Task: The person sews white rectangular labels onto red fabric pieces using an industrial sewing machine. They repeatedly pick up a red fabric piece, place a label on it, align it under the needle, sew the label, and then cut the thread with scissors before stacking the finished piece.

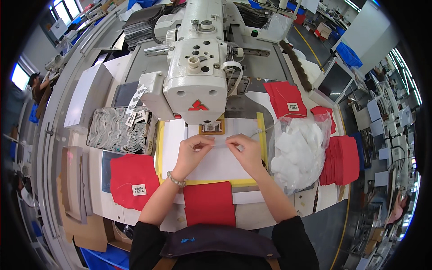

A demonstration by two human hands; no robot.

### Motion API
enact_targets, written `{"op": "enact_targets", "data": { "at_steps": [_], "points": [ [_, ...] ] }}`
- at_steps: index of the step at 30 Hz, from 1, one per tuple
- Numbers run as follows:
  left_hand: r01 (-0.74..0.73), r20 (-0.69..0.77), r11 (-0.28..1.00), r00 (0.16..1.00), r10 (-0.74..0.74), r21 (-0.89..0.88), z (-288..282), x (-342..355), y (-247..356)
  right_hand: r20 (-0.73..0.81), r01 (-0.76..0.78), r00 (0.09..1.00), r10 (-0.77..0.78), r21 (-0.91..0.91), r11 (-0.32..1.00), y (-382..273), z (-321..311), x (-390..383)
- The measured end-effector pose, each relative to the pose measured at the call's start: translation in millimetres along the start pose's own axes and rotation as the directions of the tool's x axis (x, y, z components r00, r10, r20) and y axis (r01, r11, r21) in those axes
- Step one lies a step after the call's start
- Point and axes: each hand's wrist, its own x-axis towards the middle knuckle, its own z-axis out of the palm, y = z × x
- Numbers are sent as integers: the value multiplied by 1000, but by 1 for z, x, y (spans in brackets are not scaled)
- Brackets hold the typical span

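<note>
Just in front of the sewing machine [195,85], a thin, whitish, see-through piece [219,143] is stretched between my two hands; its exact kind is hard to make out. My left hand [192,153] pinches one end with thumb and fingertips. The other end is pinched by my right hand [246,154]. Both hands hover over a white work plate [211,168] with yellow edging. Beyond my fingertips, under the machine head, lies a small orange-framed clamp [211,127]. A folded red cloth [209,204] lies nearest me, between my forearms.
To the left are a red cloth piece with a white label [138,189], a box of woven labels [119,130] and a long white box [87,96]. On the right stand a clear bag of white pieces [299,153], stacked red cloth [339,159] and a monitor [333,81].
</note>
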Motion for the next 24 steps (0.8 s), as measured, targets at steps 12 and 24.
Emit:
{"op": "enact_targets", "data": {
  "at_steps": [12, 24],
  "points": [
    [-443, 439, 719, 873, 212, 535, -7, -9, -11, 170, 391, 919, -356, -517, 761, 25, 16, -5],
    [-329, 240, 417, 937, 253, 847, -4, -16, -14, 196, 250, 967, -165, -593, 766, 20, 22, -14]
  ]
}}
